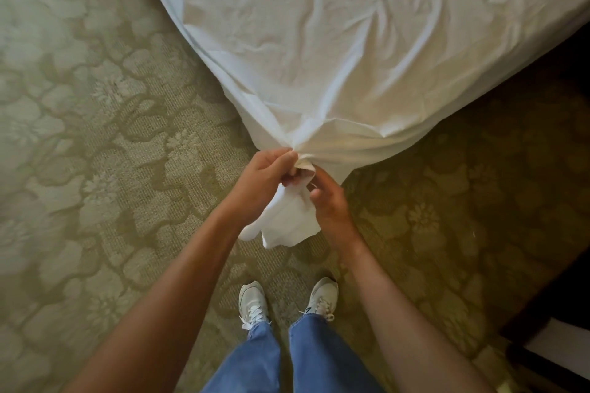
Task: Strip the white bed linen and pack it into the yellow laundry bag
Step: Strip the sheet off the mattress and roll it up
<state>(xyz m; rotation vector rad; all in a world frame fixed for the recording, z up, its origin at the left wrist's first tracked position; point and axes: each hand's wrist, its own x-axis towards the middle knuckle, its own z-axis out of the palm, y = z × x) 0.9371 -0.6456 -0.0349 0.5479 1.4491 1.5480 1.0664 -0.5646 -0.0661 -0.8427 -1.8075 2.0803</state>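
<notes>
Stripping is in hand: a gathered corner of the white sheet is pinched by left hand fingers, right hand loosely curled beside it, sheet spread beyond; further pulling is judged necessary.

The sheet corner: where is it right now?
In the head view, the sheet corner hangs at centre frame between the left hand and right hand, above the carpet and ahead of the shoes.
</notes>
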